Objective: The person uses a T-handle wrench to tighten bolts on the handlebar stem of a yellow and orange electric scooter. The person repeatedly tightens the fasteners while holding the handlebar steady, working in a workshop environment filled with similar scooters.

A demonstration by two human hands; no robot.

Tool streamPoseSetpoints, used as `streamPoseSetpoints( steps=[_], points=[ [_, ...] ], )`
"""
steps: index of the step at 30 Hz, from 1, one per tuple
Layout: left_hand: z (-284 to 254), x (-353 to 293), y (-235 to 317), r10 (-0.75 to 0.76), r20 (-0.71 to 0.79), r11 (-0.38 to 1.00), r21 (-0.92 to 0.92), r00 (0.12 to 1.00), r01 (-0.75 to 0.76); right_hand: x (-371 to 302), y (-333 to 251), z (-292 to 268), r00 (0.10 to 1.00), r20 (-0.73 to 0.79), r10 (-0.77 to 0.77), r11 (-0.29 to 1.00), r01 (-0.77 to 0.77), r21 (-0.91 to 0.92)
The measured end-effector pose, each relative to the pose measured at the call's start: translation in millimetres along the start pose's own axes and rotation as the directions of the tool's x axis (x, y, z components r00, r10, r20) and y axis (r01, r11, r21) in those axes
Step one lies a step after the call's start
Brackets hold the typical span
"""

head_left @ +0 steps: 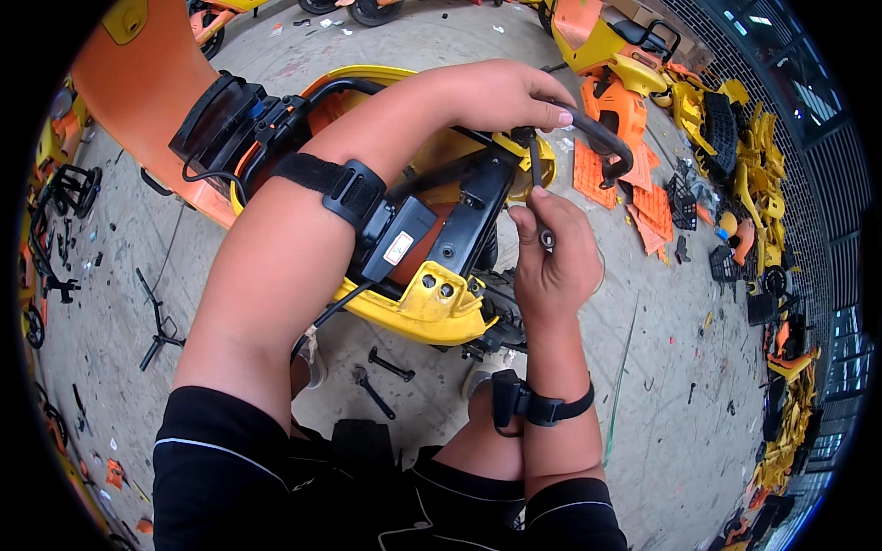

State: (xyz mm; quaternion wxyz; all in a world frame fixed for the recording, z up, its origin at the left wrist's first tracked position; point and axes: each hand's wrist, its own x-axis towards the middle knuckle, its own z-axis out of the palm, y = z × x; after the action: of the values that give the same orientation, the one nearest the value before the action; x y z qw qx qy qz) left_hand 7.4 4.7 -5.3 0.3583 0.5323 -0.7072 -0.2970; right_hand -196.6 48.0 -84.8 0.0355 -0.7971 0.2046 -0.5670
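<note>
A yellow scooter body [423, 317] stands in front of me with its black inner frame [473, 220] and a black box with a white label [404, 237] exposed. My left hand [501, 96] reaches across it, with fingers curled over a curved black grab rail [602, 138] at the scooter's tail. Below that, my right hand [559, 257] is closed around a dark metal wrench [536, 170]. The wrench's upper end meets the bracket under the rail, close to my left thumb. Its lower end, with a round hole, shows beside my right thumb.
Two dark tools lie on the floor near my feet, a wrench [374, 392] and a short bar [392, 365]. A black T-shaped tool [158, 321] lies to the left. Orange panels [650, 216] and heaps of yellow parts [767, 184] lie at right. Another scooter [611, 41] stands behind.
</note>
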Motion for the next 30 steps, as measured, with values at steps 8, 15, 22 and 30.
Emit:
streamPoseSetpoints(
  steps=[8, 15, 22, 30],
  points=[
    [1, 1, 0, -0.004, 0.003, 1.0, -0.01, 1.0, 0.004, 3, -6, 3, 0.999, 0.026, -0.027, 1.0, 0.027, -0.001],
    [1, 2, -3, 0.0, 0.005, 1.0, -0.009, 1.0, 0.0, 4, -21, 0, 0.987, 0.076, 0.144, 0.99, -0.144, -0.006],
    [1, 6, -6, -0.013, 0.019, 1.0, -0.025, 1.0, 0.013, 13, -30, 11, 0.985, 0.152, 0.081, 0.996, -0.072, -0.059],
    [0, 4, -4, -0.033, 0.014, 0.996, -0.078, 0.999, 0.034, 14, -30, 5, 0.958, 0.142, 0.248, 0.968, -0.249, -0.012]
  ],
)
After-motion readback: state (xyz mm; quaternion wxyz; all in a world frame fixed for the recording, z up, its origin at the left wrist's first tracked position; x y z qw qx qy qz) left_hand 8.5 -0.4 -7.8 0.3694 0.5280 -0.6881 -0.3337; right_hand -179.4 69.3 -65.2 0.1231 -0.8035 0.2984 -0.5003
